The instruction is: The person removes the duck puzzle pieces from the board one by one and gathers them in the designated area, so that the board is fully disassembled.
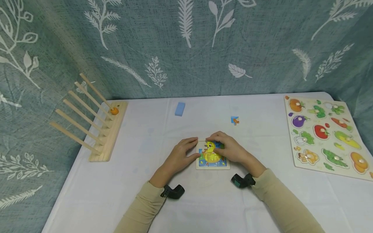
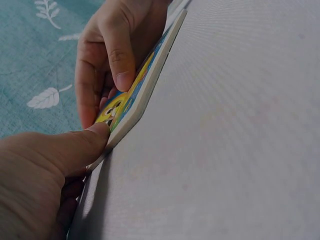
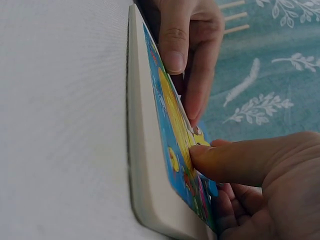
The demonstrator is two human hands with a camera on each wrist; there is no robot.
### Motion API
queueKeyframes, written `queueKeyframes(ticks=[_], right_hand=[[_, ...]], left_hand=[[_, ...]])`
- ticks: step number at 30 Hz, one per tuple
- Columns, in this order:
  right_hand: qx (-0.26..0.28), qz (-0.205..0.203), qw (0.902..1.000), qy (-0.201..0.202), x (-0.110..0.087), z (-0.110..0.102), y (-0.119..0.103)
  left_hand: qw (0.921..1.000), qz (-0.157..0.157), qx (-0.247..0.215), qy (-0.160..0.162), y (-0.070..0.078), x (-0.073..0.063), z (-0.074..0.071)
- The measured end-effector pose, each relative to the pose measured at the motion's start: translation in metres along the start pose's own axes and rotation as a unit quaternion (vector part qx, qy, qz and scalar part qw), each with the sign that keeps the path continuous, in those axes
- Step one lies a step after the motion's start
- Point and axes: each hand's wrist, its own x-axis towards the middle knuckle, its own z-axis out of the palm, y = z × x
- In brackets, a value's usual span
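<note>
A small square jigsaw puzzle (image 1: pixel 212 167) with a yellow duck picture and a pale wooden border lies on the white cloth. My left hand (image 1: pixel 181 155) holds its left side, thumb on the border and forefinger along the upper left corner. Over the upper right part is my right hand (image 1: pixel 230 148), thumb bent toward the forefinger. Between them, a blue and yellow puzzle piece (image 3: pixel 201 136) shows tilted up off the picture in the right wrist view; the fingers partly hide it. Bare wood shows at the puzzle's upper left. A loose blue and orange piece (image 1: pixel 234 120) lies beyond the right hand.
A blue block (image 1: pixel 180 109) lies farther back. On the left stands a wooden rack (image 1: pixel 112 136) with several slanting pegs and a small orange bead (image 1: pixel 114 111). A vegetable knob board (image 1: pixel 311 155) lies at the right. A green leaf-patterned curtain (image 1: pixel 204 71) hangs behind the table.
</note>
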Motion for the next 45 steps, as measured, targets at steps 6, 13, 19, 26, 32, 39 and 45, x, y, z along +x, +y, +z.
queueKeyframes(ticks=[6, 13, 19, 26, 32, 39, 45], right_hand=[[-0.015, -0.013, 0.9998, -0.011, -0.0005, -0.001, -0.0017], [-0.024, -0.024, 0.9993, -0.017, -0.0013, -0.0014, -0.0012], [-0.014, -0.017, 0.9997, -0.002, -0.001, -0.0011, -0.0011], [-0.044, -0.011, 0.9989, 0.014, -0.0002, -0.0006, 0.0002], [-0.09, -0.029, 0.9954, 0.01, -0.0007, -0.0034, -0.0022], [-0.092, -0.029, 0.9954, 0.001, -0.001, -0.0068, -0.0011], [-0.1, -0.028, 0.9945, 0.008, -0.0016, -0.0059, -0.0007]], left_hand=[[1.0, 0.004, 0.002, 0.004, 0.0014, -0.0002, -0.0008], [1.0, -0.001, 0.004, 0.001, 0.0012, 0.0002, -0.0006], [1.0, -0.003, 0.003, -0.001, 0.001, 0.0003, -0.0002], [1.0, 0.0, 0.005, 0.0, 0.0006, 0.0005, 0.0001], [1.0, -0.003, 0.005, -0.002, 0.0005, 0.0006, 0.0003], [1.0, -0.004, 0.007, -0.003, 0.0002, -0.0002, 0.0008], [1.0, -0.003, 0.004, -0.002, 0.0008, -0.0004, 0.0007]])
